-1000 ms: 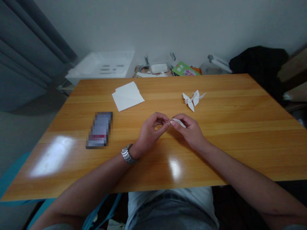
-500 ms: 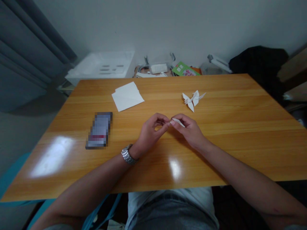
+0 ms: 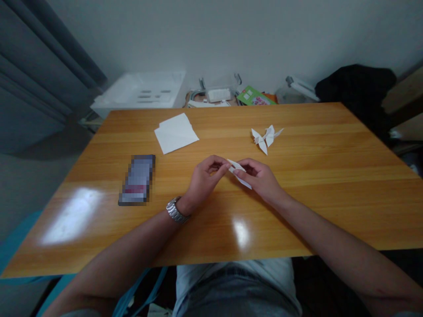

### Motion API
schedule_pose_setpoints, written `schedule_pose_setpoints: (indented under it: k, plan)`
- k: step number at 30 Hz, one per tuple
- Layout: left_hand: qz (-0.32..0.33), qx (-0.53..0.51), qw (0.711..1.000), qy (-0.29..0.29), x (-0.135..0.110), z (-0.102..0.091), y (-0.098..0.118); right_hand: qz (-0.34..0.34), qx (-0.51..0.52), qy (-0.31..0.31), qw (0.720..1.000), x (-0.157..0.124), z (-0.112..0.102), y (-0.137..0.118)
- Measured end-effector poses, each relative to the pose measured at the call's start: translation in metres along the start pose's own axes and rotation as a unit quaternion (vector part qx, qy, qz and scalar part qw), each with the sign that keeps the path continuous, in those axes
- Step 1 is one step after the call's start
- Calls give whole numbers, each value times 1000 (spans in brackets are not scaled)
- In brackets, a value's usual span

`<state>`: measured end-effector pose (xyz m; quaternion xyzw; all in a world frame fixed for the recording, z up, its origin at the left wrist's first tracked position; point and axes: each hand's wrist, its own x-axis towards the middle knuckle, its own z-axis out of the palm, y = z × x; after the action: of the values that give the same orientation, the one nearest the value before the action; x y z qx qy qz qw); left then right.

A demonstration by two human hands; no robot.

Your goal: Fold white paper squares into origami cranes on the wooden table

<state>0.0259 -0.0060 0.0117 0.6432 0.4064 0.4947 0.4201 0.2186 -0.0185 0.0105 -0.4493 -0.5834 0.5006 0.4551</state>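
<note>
Both my hands meet over the middle of the wooden table (image 3: 330,176) on a small folded white paper piece (image 3: 238,171). My left hand (image 3: 205,180), with a metal watch at the wrist, pinches the piece's left tip. My right hand (image 3: 259,178) grips its right part with curled fingers; a narrow point of paper sticks out below the fingers. A finished white paper crane (image 3: 266,137) lies on the table just beyond my right hand.
A few white paper sheets (image 3: 175,132) lie at the far left of the table. A phone (image 3: 138,178) lies left of my left hand. Behind the table stand a white box (image 3: 142,90), small clutter (image 3: 228,94) and a dark bundle (image 3: 357,86).
The paper piece has been turned and opened a little between my fingers, so a point now shows below my right hand. Both hands stayed in place.
</note>
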Motion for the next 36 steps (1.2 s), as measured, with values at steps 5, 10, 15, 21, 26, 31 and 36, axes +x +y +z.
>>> schedule_pose_setpoints:
  k: [5, 10, 15, 21, 26, 31, 36]
  plan:
    - [-3, 9, 999, 39, 4, -4, 0, 9, 25, 5, 1000, 5, -4, 4]
    - [-6, 26, 999, 46, 5, -7, -2, 8, 7, 7, 1000, 5, -6, 7]
    - [-31, 4, 999, 37, 5, -7, 0, -2, -5, 21, 1000, 5, -6, 7]
    - [-20, -3, 999, 32, 5, -7, -3, -2, -6, 28, 1000, 7, -7, 8]
    - [-13, 25, 999, 37, 5, -8, -4, 1, -4, 25, 1000, 7, -8, 11]
    - [15, 73, 996, 41, 5, -8, -1, 3, -7, 23, 1000, 6, -8, 8]
    - [27, 82, 996, 38, 5, -9, 1, 5, -1, 26, 1000, 6, -9, 8]
